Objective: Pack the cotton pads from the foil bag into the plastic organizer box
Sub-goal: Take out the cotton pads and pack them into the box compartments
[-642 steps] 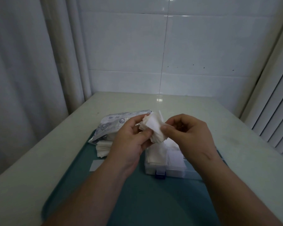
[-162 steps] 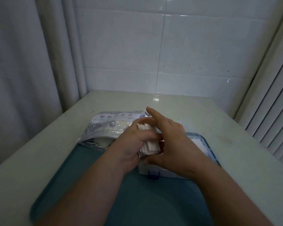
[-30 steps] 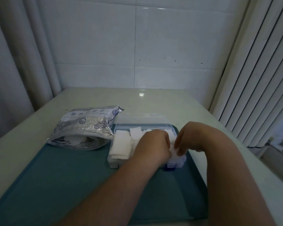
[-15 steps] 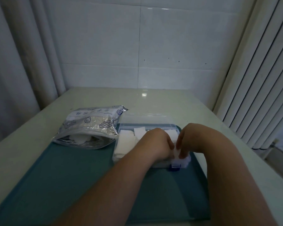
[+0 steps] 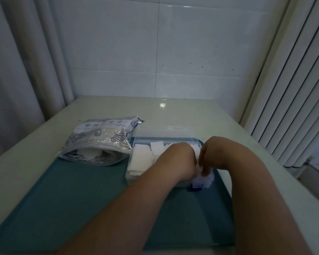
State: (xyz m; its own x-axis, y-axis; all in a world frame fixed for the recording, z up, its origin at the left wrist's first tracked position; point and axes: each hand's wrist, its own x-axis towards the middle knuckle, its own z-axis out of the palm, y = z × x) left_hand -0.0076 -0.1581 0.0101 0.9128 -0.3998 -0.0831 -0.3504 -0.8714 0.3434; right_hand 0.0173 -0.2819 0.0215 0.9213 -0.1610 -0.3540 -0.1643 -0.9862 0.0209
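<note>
"Looking at the organizer box (image 5: 134, 174), which way does it lie?"

"Long axis left to right, parallel to the far edge of the tray (image 5: 72, 199) and toward its far right corner. Its lid (image 5: 164, 132) is open behind it, past the tray's far edge and over the table (image 5: 191, 113). The blue latch (image 5: 195, 187) faces the near edge."

"And the cotton pads (image 5: 142, 159)?"

"Stacked in the box, filling its left end, with a few on edge along the back wall. More show inside the foil bag (image 5: 99, 137)."

"Where's that bag?"

"Flat across the tray's far left corner, just beside the box. Its open mouth points at the near edge, the sealed end at the table's far side."

"Hands?"

"Both are down in the box's right half. The right hand (image 5: 215, 153) pinches pads at the near right corner with curled fingers. The left hand (image 5: 175, 162) is knuckles-up with its fingers hidden, so I can't tell what it holds."
</note>
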